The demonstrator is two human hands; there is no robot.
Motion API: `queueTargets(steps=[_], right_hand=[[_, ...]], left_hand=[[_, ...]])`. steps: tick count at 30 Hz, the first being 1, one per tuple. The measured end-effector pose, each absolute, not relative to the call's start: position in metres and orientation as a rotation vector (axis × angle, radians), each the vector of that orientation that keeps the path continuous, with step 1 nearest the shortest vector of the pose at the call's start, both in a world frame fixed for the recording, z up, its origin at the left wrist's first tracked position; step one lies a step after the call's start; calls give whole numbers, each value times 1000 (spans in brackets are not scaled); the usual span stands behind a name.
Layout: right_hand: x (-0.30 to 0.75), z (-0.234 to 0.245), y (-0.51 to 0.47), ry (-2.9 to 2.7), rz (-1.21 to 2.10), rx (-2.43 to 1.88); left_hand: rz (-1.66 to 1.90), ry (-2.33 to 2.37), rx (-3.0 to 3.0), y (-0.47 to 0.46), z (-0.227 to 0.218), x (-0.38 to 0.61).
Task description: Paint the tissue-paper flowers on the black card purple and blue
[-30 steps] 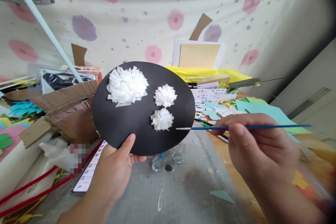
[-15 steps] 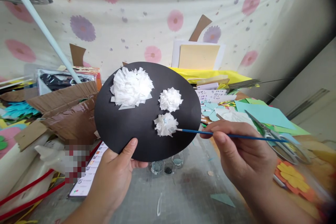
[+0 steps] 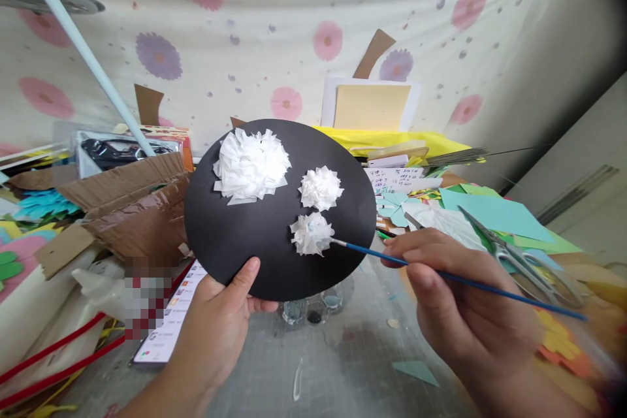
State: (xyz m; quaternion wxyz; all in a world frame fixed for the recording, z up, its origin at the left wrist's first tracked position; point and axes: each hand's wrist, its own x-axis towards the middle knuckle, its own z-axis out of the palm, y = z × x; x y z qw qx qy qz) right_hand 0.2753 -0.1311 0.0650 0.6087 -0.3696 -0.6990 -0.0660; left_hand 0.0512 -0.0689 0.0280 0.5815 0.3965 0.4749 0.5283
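My left hand (image 3: 220,320) grips the lower edge of a round black card disc (image 3: 255,235), its thumb on the front face. On the disc sit a large white tissue-paper pompom (image 3: 252,164) and two smaller ones, an upper pompom (image 3: 321,188) and a lower pompom (image 3: 312,233). Between the thumb and fingers of my right hand (image 3: 460,294) is a thin blue paintbrush (image 3: 392,258). The brush tip touches the right side of the lower pompom, which has a faint bluish tint. Behind the disc's bottom edge, small paint pots (image 3: 313,310) show in part.
At left lie a phone (image 3: 164,330), a white glue bottle (image 3: 100,290) and a brown cardboard box (image 3: 132,209). Scissors (image 3: 519,255) and coloured paper sheets (image 3: 494,212) lie at right. A grey cutting mat (image 3: 343,366) covers the table. A flowered cloth (image 3: 235,46) hangs behind.
My right hand has shifted slightly right and down, and the brush is tilted more steeply, its rear end lower. The disc has moved a little to the right in view.
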Motion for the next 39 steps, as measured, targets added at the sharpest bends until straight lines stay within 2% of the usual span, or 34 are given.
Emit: queueTargets(steps=[39], right_hand=[[279,57,-128,-1606,-200,-765]], left_hand=[[1209,1108,952,-68,28,50]])
